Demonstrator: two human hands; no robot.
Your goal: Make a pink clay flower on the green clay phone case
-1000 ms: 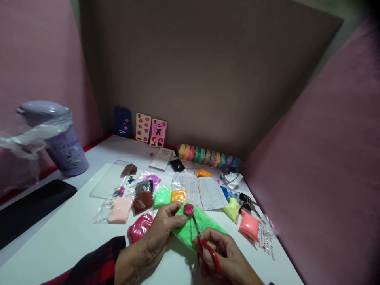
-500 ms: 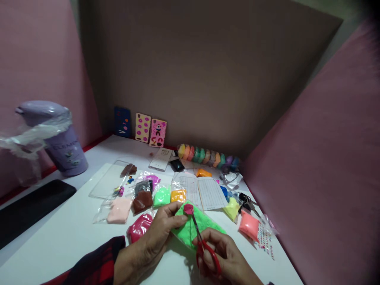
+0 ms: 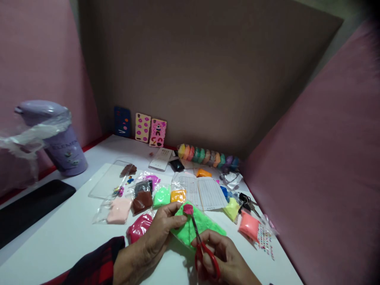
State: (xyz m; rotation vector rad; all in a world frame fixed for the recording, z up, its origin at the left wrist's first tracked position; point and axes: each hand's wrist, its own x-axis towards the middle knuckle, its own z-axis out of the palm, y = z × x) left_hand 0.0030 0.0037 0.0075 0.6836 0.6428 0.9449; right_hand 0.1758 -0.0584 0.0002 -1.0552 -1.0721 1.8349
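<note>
A phone case (image 3: 204,226) covered in bright green clay is gripped along its left side by my left hand (image 3: 162,227), thumb on top. On the case's far left corner sits a small flat piece of dark pink clay (image 3: 188,209). My right hand (image 3: 224,253) has its fingers in the red handles of a pair of scissors (image 3: 197,231). The blade tips reach the near edge of the pink piece; whether they press into it I cannot tell. Left of my left wrist lies a bag of dark pink clay (image 3: 140,228).
Bagged clay in several colours, such as peach (image 3: 119,210) and coral (image 3: 248,225), lies around an open notebook (image 3: 198,192). Keys (image 3: 246,201) are at the right edge. A purple tumbler (image 3: 63,138) and a black phone-like slab (image 3: 35,209) stand left. Decorated cases (image 3: 142,127) lean at the back.
The scissors and my right hand have shifted very slightly to the left and down. My left hand and the green case stay in place.
</note>
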